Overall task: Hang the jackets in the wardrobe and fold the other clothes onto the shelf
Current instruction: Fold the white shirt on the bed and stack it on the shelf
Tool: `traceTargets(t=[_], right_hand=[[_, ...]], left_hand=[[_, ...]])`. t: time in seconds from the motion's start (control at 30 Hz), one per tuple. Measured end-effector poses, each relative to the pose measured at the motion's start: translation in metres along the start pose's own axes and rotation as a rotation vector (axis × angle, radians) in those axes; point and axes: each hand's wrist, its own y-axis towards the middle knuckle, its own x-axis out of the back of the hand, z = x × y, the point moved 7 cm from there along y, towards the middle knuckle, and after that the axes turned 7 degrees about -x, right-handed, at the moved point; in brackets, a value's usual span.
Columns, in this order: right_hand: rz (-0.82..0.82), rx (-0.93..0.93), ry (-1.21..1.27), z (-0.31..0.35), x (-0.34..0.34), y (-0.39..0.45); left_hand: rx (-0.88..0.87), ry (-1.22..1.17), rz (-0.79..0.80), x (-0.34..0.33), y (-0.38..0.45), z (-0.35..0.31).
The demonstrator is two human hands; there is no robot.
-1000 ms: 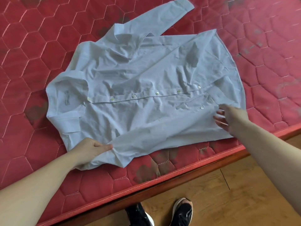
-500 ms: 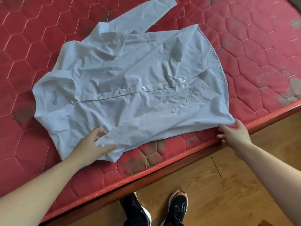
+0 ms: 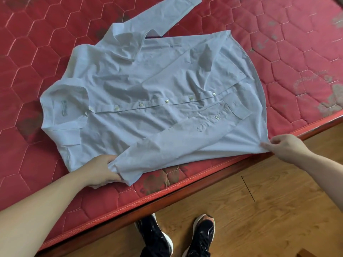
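A pale blue button-up shirt (image 3: 148, 101) lies face up and spread out on the red quilted mattress (image 3: 37, 52), collar to the left, hem to the right. One sleeve lies folded across the near side of the front; the other stretches away toward the top. My left hand (image 3: 100, 169) grips the near shoulder fold of the shirt at the sleeve's base. My right hand (image 3: 284, 147) pinches the near hem corner at the mattress edge, and the cloth is pulled taut between both hands.
The mattress ends in a red piped edge on a dark wooden bed frame (image 3: 185, 193) running diagonally. Below it lies a wooden plank floor (image 3: 259, 210), where my two dark shoes (image 3: 178, 236) stand close to the frame.
My right hand moved from the shirt's lower front to the hem corner and pinched it. My left hand closed its grip on the shoulder fold. The near edge now lies stretched straighter.
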Motion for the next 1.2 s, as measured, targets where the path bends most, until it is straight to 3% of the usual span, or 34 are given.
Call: traceTargets(t=[0.1, 0.17, 0.23, 0.3, 0.37, 0.5, 0.6, 0.7, 0.87, 1.0, 1.1, 1.2], right_hand=[[-0.236, -0.011, -0.003, 0.016, 0.005, -0.01], [-0.278, 0.091, 0.118, 0.043, -0.002, -0.023], [-0.084, 0.07, 0.341, 0.071, -0.022, -0.029], [0.213, -0.156, 0.726, 0.091, -0.046, -0.027], [0.355, -0.396, 1.022, 0.097, -0.064, -0.02], [0.346, -0.455, 1.064, 0.098, -0.074, -0.001], [0.17, -0.403, 1.136, 0.092, -0.058, 0.0], [-0.043, -0.342, 1.065, 0.076, -0.043, -0.006], [-0.117, -0.353, 0.74, 0.054, -0.047, -0.01], [-0.227, -0.127, 0.457, 0.079, -0.02, -0.008], [-0.227, 0.074, 0.332, 0.117, -0.009, -0.008], [-0.193, 0.193, 0.181, 0.159, -0.008, -0.008]], left_hand=[[0.005, 0.061, 0.037, -0.004, 0.003, 0.005], [0.003, 0.11, 0.055, -0.005, 0.005, 0.006], [-0.011, 0.16, 0.098, -0.004, 0.007, 0.005], [-0.013, 0.203, 0.155, -0.003, 0.007, 0.004], [-0.02, 0.236, 0.199, -0.003, 0.008, 0.004], [-0.026, 0.224, 0.252, -0.002, 0.005, 0.006], [-0.015, 0.206, 0.263, -0.003, 0.003, 0.006], [0.02, 0.179, 0.255, -0.006, 0.004, 0.004], [0.01, 0.227, 0.348, -0.007, 0.005, -0.002], [0.02, 0.092, 0.45, 0.007, 0.008, -0.009], [-0.01, -0.091, 0.217, 0.03, 0.027, -0.024], [-0.04, -0.101, -0.043, 0.057, 0.043, -0.035]])
